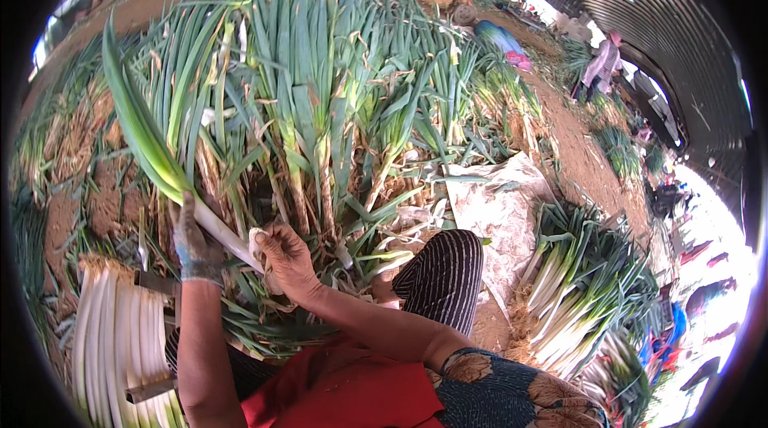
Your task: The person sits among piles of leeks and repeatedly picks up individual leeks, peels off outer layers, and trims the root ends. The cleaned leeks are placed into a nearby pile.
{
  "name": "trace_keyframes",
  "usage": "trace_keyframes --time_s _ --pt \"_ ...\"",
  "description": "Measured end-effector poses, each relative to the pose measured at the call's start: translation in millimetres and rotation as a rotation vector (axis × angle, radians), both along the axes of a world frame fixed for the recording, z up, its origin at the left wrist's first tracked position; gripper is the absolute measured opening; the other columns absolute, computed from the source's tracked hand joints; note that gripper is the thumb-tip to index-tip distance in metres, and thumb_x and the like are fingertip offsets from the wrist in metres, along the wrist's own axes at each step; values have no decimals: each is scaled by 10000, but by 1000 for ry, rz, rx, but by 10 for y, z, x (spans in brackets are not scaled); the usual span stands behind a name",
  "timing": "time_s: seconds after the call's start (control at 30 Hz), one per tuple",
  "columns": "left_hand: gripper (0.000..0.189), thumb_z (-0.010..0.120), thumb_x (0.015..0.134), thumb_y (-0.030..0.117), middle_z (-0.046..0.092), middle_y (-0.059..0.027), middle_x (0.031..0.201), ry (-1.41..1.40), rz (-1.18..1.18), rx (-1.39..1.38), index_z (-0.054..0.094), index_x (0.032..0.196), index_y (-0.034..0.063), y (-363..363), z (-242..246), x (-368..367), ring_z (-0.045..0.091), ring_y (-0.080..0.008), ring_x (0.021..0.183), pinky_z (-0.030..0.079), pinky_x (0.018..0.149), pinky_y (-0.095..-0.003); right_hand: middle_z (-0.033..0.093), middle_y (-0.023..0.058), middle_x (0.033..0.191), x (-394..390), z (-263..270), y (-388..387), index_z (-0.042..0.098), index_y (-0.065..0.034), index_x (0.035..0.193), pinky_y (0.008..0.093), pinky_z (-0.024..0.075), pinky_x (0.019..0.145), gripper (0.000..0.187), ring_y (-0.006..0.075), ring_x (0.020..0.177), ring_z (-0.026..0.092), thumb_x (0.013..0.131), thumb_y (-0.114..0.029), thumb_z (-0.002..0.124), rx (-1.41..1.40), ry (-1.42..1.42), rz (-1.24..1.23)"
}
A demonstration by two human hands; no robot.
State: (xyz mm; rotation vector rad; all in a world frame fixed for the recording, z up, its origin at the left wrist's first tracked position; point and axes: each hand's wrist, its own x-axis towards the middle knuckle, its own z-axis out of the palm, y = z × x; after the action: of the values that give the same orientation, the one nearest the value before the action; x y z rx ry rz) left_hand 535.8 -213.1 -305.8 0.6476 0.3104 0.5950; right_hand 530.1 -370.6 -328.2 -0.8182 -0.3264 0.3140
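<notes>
My gloved left hand (198, 242) grips a large green onion (223, 231) around the upper part of its white stalk. Its broad green leaves rise up and to the left, and the root end points down towards my other hand. My bare right hand (291, 260) is at that lower end, with a pale, papery piece of outer skin (259, 242) pinched between thumb and fingers. Just beyond both hands stands a dense bank of unpeeled green onions (306, 98) with dry brown outer layers. Loose leaves and peelings lie under the hands.
Peeled white stalks (114, 338) lie lined up at lower left beside a metal frame (150, 391). A pale sheet (498, 218) covers ground past my knee. Trimmed green onions (576, 296) are piled at right. Farther off, a person (603, 65) stands near more bundles.
</notes>
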Motion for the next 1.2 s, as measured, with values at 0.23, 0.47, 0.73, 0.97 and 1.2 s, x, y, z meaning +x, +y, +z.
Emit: trace_keyframes --time_s 0.23,0.47,0.73,0.97,1.2 --pt "183 664 854 174 562 -10 741 57 -84 -71 542 957 85 -323 263 -78 537 -111 602 474 500 -219 524 -19 694 222 79 -85 569 -121 887 201 345 472 98 56 524 446 902 -204 619 73 371 140" --pt "215 687 834 203 580 -16 710 118 53 53 561 959 81 360 342 -42 511 -88 543 454 446 -200 660 143 903 -160 -47 -933 472 -30 1310 333 490 748 591 192 821 634 853 -378 611 -1052 -314 539" --pt "181 687 804 257 506 -5 620 129 216 -24 572 850 125 847 188 -129 545 -170 596 464 485 -322 647 186 969 -478 -543 -2059 619 -137 1144 421 512 724 361 363 848 637 869 -350 522 -1634 -809 1001" --pt "153 614 880 118 534 -40 741 -87 268 -36 488 962 93 1023 341 -179 507 -135 562 477 469 -236 636 228 974 -208 -395 -2047 526 -86 1205 467 492 774 536 394 890 620 785 -399 639 -1610 -694 451" --pt "188 628 867 107 556 -49 738 -83 195 2 478 977 79 566 459 -198 525 -131 555 474 434 -223 605 201 1135 105 139 -1087 448 -90 1336 410 487 878 651 338 1038 603 780 -309 705 -1189 -749 275"
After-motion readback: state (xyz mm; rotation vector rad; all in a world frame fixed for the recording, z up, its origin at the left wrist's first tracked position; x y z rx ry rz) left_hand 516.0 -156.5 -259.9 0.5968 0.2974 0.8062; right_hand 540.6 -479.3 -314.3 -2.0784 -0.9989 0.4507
